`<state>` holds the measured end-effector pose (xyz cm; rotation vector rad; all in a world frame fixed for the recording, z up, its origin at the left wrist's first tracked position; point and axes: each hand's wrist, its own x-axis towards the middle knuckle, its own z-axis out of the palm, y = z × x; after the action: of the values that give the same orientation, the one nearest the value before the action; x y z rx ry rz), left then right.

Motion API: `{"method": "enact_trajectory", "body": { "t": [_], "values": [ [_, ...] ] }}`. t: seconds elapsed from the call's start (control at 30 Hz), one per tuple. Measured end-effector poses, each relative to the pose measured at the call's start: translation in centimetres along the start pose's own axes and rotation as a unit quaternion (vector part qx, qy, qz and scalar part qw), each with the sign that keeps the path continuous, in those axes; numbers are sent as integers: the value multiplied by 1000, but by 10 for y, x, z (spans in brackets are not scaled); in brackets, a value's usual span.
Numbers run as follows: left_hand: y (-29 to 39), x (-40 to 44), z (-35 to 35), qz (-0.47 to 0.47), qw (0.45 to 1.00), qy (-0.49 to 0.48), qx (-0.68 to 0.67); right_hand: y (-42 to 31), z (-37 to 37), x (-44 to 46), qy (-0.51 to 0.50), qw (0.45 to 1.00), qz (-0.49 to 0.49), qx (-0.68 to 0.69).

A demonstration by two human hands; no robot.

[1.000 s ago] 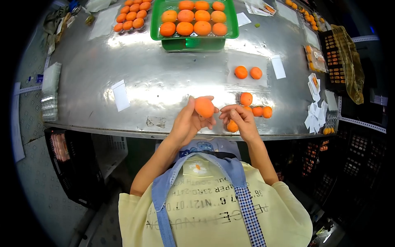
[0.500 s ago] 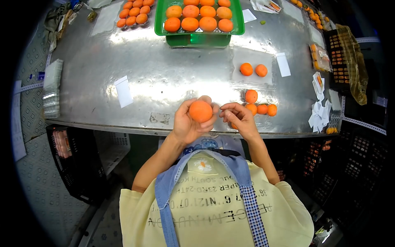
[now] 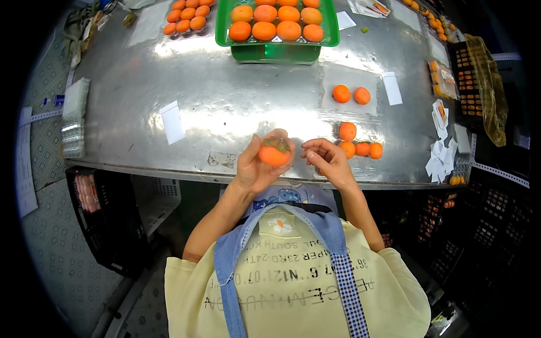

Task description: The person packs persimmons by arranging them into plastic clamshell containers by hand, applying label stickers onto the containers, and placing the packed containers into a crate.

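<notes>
Orange fruit: leafy top showing; cradle lightly against bruising
Left hand: wrapped around it
Right hand: empty, fingers apart

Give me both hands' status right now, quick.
Left hand: closed around an orange fruit.
Right hand: partly open, loosely curled, nothing visible in its grip.

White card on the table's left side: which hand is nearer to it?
Left. The left hand, its grip around an orange fruit, is right of and lower in view than the white card; the right hand is farther right.
</notes>
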<state>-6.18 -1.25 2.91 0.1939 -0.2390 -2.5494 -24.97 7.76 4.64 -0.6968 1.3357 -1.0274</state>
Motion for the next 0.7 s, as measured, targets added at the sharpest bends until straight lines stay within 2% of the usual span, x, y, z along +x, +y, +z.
{"method": "enact_trajectory", "body": {
  "t": [0.1,0.2,0.3,0.4,0.6,0.7],
  "values": [
    [2,1,4,-18,998,50,-23,2,0,1,-4,1000,1,-12],
    [6,3,6,-40,996,59,-44,5,0,3,-10,1000,-3,-23],
    [5,5,-7,-45,989,-9,-138,8,3,4,-4,1000,-20,-23],
    [6,4,0,-24,986,100,-133,9,4,5,-2,1000,-23,-15],
    [4,4,0,-10,988,137,-67,14,-1,7,-13,999,-12,-29],
    [5,2,7,-37,990,132,-26,14,0,7,-13,999,-11,-27]
  ]
}}
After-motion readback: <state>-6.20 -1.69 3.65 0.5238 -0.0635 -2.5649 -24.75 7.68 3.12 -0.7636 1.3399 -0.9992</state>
